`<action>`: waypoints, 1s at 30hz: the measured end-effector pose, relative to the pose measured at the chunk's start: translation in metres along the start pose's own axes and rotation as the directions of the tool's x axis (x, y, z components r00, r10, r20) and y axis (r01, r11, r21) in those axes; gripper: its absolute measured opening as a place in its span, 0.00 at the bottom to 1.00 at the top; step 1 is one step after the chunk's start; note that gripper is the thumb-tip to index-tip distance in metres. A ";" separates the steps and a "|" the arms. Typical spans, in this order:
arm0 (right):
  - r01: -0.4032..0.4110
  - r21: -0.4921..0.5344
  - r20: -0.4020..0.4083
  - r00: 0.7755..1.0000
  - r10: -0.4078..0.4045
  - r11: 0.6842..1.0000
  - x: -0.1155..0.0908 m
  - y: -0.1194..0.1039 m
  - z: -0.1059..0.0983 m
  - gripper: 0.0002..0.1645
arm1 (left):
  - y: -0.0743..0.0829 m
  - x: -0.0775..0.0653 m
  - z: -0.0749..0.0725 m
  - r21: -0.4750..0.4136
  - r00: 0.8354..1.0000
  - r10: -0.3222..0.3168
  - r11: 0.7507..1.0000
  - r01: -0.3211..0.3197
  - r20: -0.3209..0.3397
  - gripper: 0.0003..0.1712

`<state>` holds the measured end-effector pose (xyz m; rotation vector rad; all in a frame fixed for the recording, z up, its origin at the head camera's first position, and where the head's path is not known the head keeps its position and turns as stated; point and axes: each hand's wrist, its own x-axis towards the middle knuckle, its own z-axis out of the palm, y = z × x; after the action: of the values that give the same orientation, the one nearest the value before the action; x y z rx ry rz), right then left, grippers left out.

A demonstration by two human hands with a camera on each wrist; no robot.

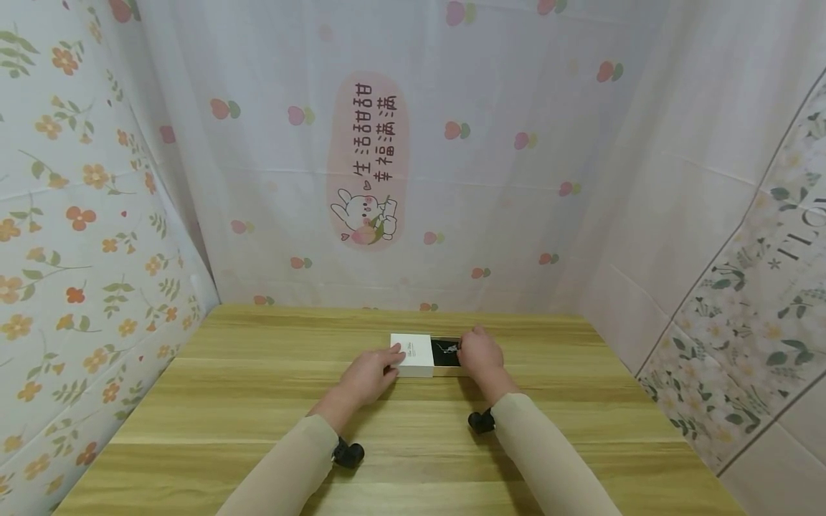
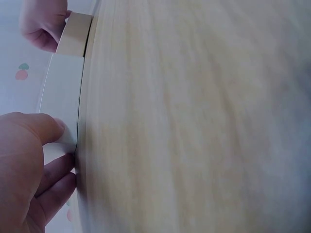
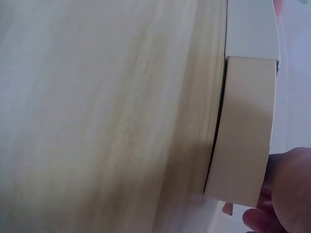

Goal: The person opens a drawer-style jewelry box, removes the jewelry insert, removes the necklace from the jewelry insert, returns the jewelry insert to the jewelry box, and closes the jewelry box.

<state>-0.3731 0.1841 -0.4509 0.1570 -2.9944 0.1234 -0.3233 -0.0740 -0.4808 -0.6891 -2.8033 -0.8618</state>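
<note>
A white slide-out jewelry box lies on the table, its printed white sleeve (image 1: 411, 352) on the left and its tan-sided drawer (image 3: 244, 128) partly out to the right. A silvery piece of jewelry (image 1: 450, 350) shows on the drawer's black lining. My left hand (image 1: 372, 374) grips the sleeve's left end; in the left wrist view the thumb presses its near side, with other fingers at the end. At the drawer's right end, my right hand (image 1: 482, 354) holds on with curled fingers. Beside those fingers a small brown tab (image 3: 227, 208) sticks out from the drawer's end.
The wood-grain table (image 1: 413, 444) spreads out around the box. Behind it hangs a printed curtain (image 1: 271, 179), with a flowered cloth (image 1: 84, 251) on the left and another patterned cloth (image 1: 742, 322) on the right. A small black camera (image 1: 348, 454) sits at the left wrist.
</note>
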 end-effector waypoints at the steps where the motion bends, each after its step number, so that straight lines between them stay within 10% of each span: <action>1: 0.007 -0.006 -0.005 1.000 -0.007 1.000 0.000 0.000 -0.001 0.07 | 0.000 0.000 0.000 0.001 1.000 -0.001 1.000 0.001 -0.001 0.25; 22: -0.032 0.096 0.005 0.999 0.031 0.995 0.002 -0.001 -0.016 0.26 | -0.001 0.001 0.000 0.002 1.000 0.003 1.000 -0.003 -0.005 0.25; 30: -0.032 0.139 -0.016 0.999 0.035 0.990 0.000 -0.001 -0.020 0.13 | 0.000 0.000 0.000 -0.010 1.000 0.021 1.000 -0.022 -0.013 0.24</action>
<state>-0.3700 0.1850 -0.4312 0.1192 -2.9703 0.3357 -0.3234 -0.0745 -0.4808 -0.7110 -2.7768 -0.8739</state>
